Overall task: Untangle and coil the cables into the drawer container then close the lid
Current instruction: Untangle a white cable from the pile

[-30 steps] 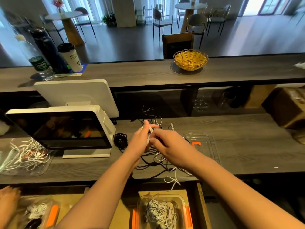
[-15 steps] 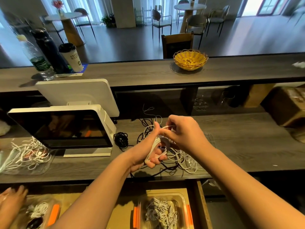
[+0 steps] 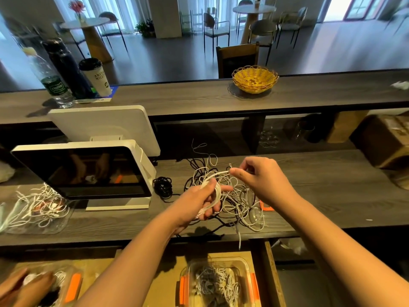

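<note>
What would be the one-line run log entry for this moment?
step: coiling | left hand: holds thin white cable coil | right hand: pinches cable end | clear orange-clipped drawer container: open

Both bare forearms reach forward from the bottom edge, converging mid-frame. Left hand (image 3: 199, 201) raised, palm turned toward the right, fingers curled, thumb on top, index finger pointing out toward the right. Right hand (image 3: 262, 176) slightly higher and just beside it, back of hand facing the camera, thumb and index fingertips pinched together pointing left, other fingers loosely curled.
</note>
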The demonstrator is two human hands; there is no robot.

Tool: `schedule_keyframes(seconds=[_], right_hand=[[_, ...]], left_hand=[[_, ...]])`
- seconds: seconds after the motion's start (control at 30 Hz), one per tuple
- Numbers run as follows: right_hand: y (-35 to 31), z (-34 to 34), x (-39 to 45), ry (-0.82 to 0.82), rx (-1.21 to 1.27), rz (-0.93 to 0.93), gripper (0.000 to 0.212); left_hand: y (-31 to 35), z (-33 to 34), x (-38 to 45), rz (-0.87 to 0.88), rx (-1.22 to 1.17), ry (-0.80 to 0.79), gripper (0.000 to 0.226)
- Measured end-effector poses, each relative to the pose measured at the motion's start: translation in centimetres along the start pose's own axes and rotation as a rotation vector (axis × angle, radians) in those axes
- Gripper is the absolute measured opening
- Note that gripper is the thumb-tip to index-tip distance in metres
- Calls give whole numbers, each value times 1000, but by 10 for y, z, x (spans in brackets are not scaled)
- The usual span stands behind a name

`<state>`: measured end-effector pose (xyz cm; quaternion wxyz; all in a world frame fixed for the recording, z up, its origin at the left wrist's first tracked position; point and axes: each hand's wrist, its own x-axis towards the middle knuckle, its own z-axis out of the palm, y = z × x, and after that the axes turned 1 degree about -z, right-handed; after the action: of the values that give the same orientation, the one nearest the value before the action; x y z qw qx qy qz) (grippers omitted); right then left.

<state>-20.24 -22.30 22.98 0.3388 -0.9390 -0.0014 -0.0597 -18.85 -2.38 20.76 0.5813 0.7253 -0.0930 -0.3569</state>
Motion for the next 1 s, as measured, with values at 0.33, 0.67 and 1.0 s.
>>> schedule_keyframes(seconds=[0.33, 0.67, 1.0], right_hand=[[-3, 18, -12, -143, 133, 52, 33], [-16, 34, -26, -228, 270, -7, 26], [-24, 41, -36, -350, 156, -64, 17]], left_hand=[[9, 8, 6, 133, -559, 297, 49], [16, 16, 8, 183, -1036, 301, 50], [9, 9, 18, 222, -1085, 406, 50]])
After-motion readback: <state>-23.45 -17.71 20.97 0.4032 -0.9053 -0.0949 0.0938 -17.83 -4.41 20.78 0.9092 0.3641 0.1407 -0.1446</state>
